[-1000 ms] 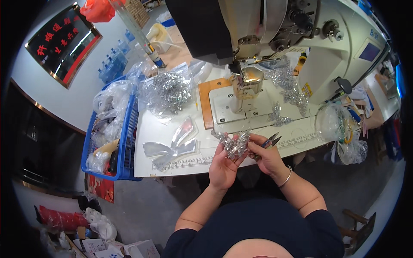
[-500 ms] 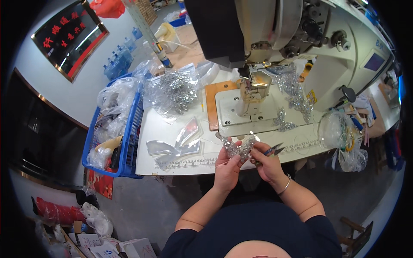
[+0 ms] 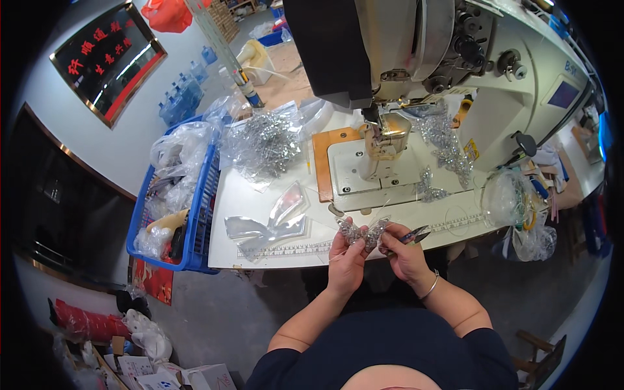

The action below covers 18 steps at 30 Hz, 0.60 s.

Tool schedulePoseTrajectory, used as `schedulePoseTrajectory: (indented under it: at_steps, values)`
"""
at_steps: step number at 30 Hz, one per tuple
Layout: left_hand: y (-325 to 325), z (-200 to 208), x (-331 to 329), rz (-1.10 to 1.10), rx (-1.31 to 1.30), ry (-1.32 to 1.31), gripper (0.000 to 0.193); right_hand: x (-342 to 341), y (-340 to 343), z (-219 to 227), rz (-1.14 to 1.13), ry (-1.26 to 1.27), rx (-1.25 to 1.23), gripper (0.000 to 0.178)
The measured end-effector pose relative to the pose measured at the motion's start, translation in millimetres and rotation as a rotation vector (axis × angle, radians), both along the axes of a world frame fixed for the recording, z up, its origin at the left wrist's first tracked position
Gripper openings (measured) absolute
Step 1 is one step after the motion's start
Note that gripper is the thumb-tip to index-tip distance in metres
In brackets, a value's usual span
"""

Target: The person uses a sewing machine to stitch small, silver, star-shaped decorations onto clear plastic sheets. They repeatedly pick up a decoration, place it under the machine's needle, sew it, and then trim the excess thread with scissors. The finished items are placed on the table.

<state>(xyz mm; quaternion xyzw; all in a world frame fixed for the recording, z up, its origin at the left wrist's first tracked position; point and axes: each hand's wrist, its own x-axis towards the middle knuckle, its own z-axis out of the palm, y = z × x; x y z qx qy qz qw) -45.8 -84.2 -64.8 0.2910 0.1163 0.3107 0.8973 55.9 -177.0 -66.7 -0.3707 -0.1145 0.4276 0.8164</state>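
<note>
At the table's front edge, both hands hold a sparkling silver butterfly-shaped bow (image 3: 364,237). My left hand (image 3: 346,268) pinches its left part between thumb and fingers. My right hand (image 3: 404,259) grips its right side and also keeps a pair of thread snips (image 3: 419,234), blades pointing out to the right. The palm hides most of the snips' handles. Ahead of the hands is the sewing machine's post (image 3: 383,146). A similar silver bow (image 3: 429,185) lies on the machine bed to the right, near a longer heap of glittering pieces (image 3: 447,146).
Shiny clear bow-shaped pieces (image 3: 270,227) lie left of my hands beside a printed ruler strip (image 3: 292,249). Farther back is a pile of silver pieces on plastic (image 3: 270,143). A blue basket (image 3: 198,234) of plastic bags stands at the left; a plastic bag (image 3: 510,198) hangs at the right.
The bow has turned a little and its right wing shows flatter. My right fingers have shifted along it, with the snips staying in that hand. The whole view has shifted slightly.
</note>
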Motion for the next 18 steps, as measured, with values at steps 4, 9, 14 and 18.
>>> schedulePoseTrajectory:
  at_steps: [4, 9, 14, 18]
  values:
    - [-3.7, -2.5, 0.3, 0.025, 0.083, -0.013, 0.05, 0.6, -0.2, 2.7, 0.004, -0.016, -0.012, 0.025]
    - [-2.1, -13.5, 4.7, 0.036, -0.006, -0.107, 0.047, -1.8, -2.1, 1.6, -0.012, -0.013, 0.048, 0.028]
    - [-2.8, -21.4, 4.9, -0.015, -0.162, -0.181, 0.043, -4.8, 2.1, 9.4, -0.096, -0.223, -0.03, 0.025]
    - [7.9, -22.1, 5.0, -0.024, 0.183, -0.292, 0.036, 3.2, -2.1, 26.6, -0.115, -0.814, 0.007, 0.017]
